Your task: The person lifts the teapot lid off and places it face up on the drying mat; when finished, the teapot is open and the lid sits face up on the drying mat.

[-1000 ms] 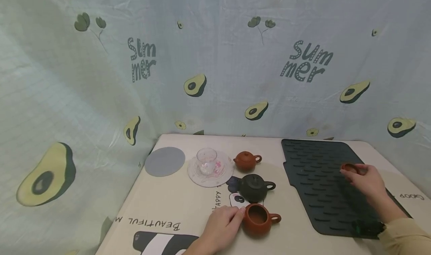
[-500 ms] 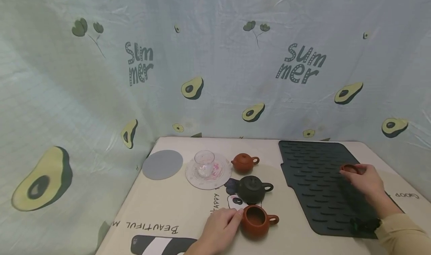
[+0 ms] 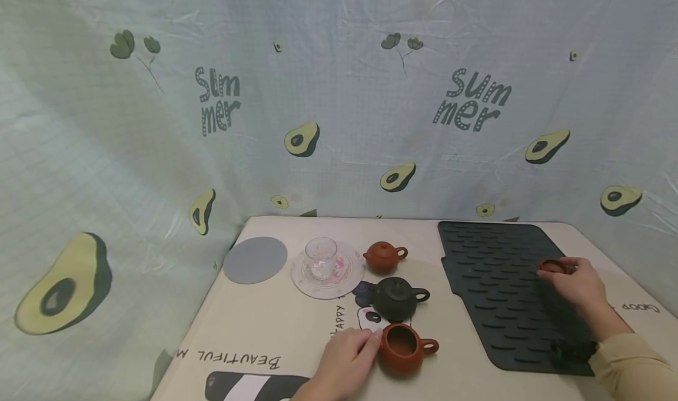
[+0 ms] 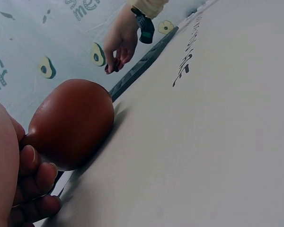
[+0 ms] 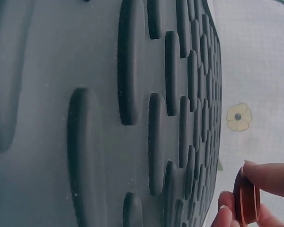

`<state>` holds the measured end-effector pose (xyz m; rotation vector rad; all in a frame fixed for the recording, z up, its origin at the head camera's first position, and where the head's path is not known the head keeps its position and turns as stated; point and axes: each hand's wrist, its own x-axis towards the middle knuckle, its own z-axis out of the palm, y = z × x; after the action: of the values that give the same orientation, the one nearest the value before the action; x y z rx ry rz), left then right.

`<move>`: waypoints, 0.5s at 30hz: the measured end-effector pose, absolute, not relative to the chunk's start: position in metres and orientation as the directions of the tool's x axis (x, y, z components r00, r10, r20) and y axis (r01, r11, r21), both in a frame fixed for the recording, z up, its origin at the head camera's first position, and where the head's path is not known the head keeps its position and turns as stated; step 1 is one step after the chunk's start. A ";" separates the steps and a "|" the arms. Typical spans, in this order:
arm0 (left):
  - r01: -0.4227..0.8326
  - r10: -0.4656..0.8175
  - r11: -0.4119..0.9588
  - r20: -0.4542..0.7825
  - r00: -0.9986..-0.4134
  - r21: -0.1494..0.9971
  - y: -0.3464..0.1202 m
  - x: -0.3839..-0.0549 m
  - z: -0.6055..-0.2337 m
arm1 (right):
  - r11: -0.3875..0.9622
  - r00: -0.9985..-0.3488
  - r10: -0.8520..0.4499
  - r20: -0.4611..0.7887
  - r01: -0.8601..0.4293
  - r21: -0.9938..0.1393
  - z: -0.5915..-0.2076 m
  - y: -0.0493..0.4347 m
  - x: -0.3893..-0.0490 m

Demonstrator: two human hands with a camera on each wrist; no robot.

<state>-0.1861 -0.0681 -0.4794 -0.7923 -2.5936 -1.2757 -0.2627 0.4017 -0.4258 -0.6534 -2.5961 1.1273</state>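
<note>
My left hand (image 3: 346, 360) pinches the spout of a lidless reddish-brown teapot (image 3: 401, 351), whose handle points right. In the left wrist view that teapot's rounded body (image 4: 75, 123) stands beyond the curled fingers (image 4: 38, 182). Out to the right, my right hand (image 3: 580, 280) holds a small round reddish-brown teapot lid (image 3: 553, 266) over the dark ribbed mat (image 3: 498, 324). The right wrist view shows the lid (image 5: 246, 198) edge-on between thumb and fingers. Just behind the lidless pot sits a black lidded teapot (image 3: 396, 298).
A small orange-brown lidded teapot (image 3: 384, 257) stands farther back. Left of it, a clear glass cup (image 3: 321, 257) rests on a patterned plate (image 3: 304, 283). A grey round mat (image 3: 256, 260) lies at the far left. Printed fabric (image 3: 344, 95) hangs behind the table.
The head view has shifted slightly. My right hand has barely moved, and the lid now tilts a little differently in it. My left hand keeps its hold on the teapot spout.
</note>
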 end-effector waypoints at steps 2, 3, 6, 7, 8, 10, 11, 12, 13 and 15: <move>0.519 0.394 0.501 0.351 -0.850 0.693 -0.068 -0.186 -0.480 | 0.602 -0.877 0.479 0.043 0.292 -0.743 -0.429 0.404 -0.262; 0.523 0.394 0.501 0.356 -0.847 0.689 -0.068 -0.186 -0.480 | 0.597 -0.878 0.477 0.044 0.287 -0.749 -0.430 0.406 -0.263; 0.530 0.395 0.495 0.365 -0.843 0.689 -0.067 -0.185 -0.479 | 0.578 -0.874 0.485 0.033 0.292 -0.762 -0.432 0.411 -0.262; 0.529 0.397 0.493 0.362 -0.843 0.691 -0.066 -0.185 -0.479 | 0.567 -0.871 0.491 0.025 0.298 -0.768 -0.432 0.412 -0.262; 0.528 0.400 0.490 0.359 -0.843 0.693 -0.066 -0.185 -0.479 | 0.560 -0.867 0.497 0.019 0.304 -0.771 -0.432 0.414 -0.262; 0.520 0.403 0.490 0.347 -0.847 0.700 -0.066 -0.185 -0.478 | 0.550 -0.864 0.504 0.007 0.314 -0.774 -0.431 0.415 -0.262; 0.517 0.401 0.494 0.345 -0.849 0.699 -0.066 -0.185 -0.478 | 0.547 -0.865 0.502 0.003 0.315 -0.776 -0.431 0.416 -0.262; 0.516 0.397 0.499 0.346 -0.850 0.696 -0.067 -0.185 -0.478 | 0.549 -0.867 0.499 0.003 0.313 -0.775 -0.430 0.416 -0.263; 0.517 0.393 0.502 0.350 -0.850 0.693 -0.067 -0.185 -0.478 | 0.551 -0.870 0.493 0.006 0.307 -0.776 -0.429 0.416 -0.264; 0.524 0.381 0.507 0.368 -0.848 0.684 -0.067 -0.187 -0.477 | 0.552 -0.874 0.486 0.012 0.297 -0.779 -0.427 0.416 -0.267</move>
<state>-0.1868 -0.0674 -0.4774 -0.7805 -2.5764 -1.2572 -0.2673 0.4155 -0.4269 -0.6570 -2.5622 1.2219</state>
